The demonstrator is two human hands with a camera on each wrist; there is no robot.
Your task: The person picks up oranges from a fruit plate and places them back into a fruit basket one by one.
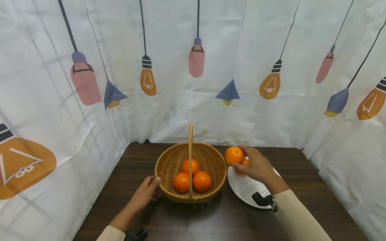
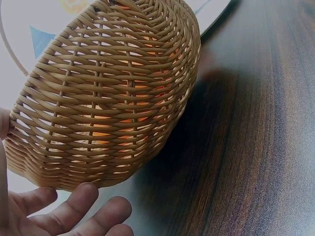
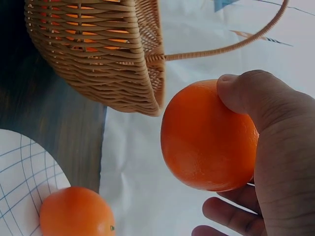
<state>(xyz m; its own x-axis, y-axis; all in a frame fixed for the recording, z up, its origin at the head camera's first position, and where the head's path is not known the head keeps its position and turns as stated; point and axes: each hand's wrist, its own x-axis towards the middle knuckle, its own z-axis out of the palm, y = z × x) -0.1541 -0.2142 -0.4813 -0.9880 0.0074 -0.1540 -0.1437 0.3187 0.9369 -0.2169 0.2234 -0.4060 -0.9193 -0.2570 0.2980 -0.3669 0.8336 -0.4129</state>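
A round wicker basket [image 1: 166, 161] with a tall arched handle stands at the middle of the table, three oranges [image 1: 201, 181] inside it. My left hand [image 1: 144, 194] holds the basket's left rim, thumb on the edge and fingers against the outer weave [image 2: 113, 98]. To the basket's right, my right hand [image 1: 257, 166] grips an orange [image 1: 234, 156] between thumb and fingers, raised above the plate. Another orange [image 3: 76, 214] rests on the white plate [image 1: 248, 191] with a blue grid, partly hidden behind the held one in the head view.
The dark wooden table [image 1: 193, 222] carries the basket and plate. A white curtain [image 1: 181, 110] printed with hanging lamps stands along the back and both sides. Each wrist wears a black strap device [image 1: 262, 199]. The basket's handle rises over its middle.
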